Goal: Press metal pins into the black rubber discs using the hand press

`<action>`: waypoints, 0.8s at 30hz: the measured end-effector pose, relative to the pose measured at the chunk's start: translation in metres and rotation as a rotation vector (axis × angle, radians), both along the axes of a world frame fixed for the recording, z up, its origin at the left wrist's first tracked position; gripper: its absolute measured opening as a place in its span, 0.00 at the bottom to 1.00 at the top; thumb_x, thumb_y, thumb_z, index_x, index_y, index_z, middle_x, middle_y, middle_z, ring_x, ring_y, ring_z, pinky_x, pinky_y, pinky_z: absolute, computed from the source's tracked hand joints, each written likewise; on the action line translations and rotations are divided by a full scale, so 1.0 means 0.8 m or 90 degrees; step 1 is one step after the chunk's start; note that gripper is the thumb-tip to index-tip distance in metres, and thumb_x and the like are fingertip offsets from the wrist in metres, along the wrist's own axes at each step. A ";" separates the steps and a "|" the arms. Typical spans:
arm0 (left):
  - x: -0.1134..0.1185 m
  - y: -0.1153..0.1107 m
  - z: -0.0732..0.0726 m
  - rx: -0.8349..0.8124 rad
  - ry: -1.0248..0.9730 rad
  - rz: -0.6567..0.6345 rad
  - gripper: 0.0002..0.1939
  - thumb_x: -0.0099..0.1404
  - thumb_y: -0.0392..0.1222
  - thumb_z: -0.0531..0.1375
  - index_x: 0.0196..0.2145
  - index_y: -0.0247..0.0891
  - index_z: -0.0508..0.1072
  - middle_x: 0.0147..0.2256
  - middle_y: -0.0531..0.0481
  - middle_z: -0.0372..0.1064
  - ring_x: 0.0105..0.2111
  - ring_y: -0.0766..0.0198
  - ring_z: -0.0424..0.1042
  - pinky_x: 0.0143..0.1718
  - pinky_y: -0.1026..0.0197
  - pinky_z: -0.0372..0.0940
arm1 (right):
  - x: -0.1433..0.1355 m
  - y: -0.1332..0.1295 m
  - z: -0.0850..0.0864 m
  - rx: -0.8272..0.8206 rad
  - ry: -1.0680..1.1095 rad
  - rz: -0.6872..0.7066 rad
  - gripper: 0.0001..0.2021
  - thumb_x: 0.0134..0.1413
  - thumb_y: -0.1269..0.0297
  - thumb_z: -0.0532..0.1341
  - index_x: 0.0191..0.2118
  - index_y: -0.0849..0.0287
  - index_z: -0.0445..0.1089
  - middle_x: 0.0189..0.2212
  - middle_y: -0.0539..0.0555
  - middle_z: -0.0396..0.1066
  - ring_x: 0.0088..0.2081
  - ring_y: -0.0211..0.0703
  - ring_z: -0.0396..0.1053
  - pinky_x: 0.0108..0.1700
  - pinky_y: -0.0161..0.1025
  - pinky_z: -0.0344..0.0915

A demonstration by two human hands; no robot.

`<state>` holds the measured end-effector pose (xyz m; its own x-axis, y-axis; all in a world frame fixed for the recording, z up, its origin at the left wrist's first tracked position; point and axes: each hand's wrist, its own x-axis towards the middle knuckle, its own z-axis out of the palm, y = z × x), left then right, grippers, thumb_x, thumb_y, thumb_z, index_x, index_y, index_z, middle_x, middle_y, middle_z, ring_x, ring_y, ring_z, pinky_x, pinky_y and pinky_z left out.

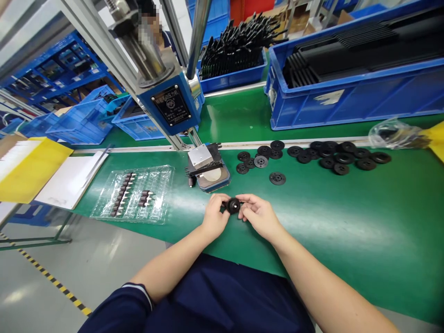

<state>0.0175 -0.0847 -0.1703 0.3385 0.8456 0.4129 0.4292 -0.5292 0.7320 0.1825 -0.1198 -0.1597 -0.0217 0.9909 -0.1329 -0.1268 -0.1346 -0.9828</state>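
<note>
A small round black part (234, 206) is held over the green table near its front edge. My left hand (215, 214) grips it from the left between thumb and fingers. My right hand (258, 213) is at its right side, fingers curled, the fingertips touching or very close to the part; whether they pinch anything is too small to tell. Just beyond my hands stands the blue press (208, 178) with a black finned piece under its metal block. Black discs (277, 178) lie behind and to the right. A clear plastic tray (163, 194) at the left holds several dark cylindrical parts.
Blue bins (357, 99) with black parts line the back. The press column (169, 101) rises at centre left. A plastic bag (395, 134) lies at the back right. A white board (71, 182) and a yellow folder (33, 169) are at the left.
</note>
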 end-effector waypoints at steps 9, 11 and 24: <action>0.001 0.001 0.000 -0.053 -0.049 0.018 0.08 0.60 0.32 0.63 0.37 0.37 0.68 0.39 0.47 0.72 0.40 0.61 0.71 0.40 0.58 0.67 | 0.000 0.000 0.004 -0.002 -0.017 -0.014 0.20 0.51 0.57 0.62 0.47 0.65 0.68 0.21 0.50 0.68 0.24 0.37 0.66 0.28 0.35 0.64; 0.000 0.002 0.000 -0.048 -0.048 0.015 0.09 0.59 0.31 0.63 0.37 0.37 0.68 0.40 0.47 0.72 0.40 0.61 0.71 0.40 0.58 0.67 | -0.001 0.000 0.004 -0.001 -0.024 -0.015 0.21 0.50 0.56 0.63 0.47 0.65 0.68 0.20 0.50 0.68 0.24 0.37 0.66 0.28 0.35 0.64; 0.000 0.000 0.004 -0.010 -0.033 -0.001 0.09 0.59 0.30 0.62 0.38 0.38 0.68 0.40 0.46 0.71 0.42 0.61 0.70 0.40 0.58 0.68 | -0.002 -0.001 0.007 0.012 -0.027 0.005 0.19 0.51 0.58 0.63 0.46 0.63 0.68 0.21 0.48 0.67 0.25 0.37 0.67 0.29 0.35 0.63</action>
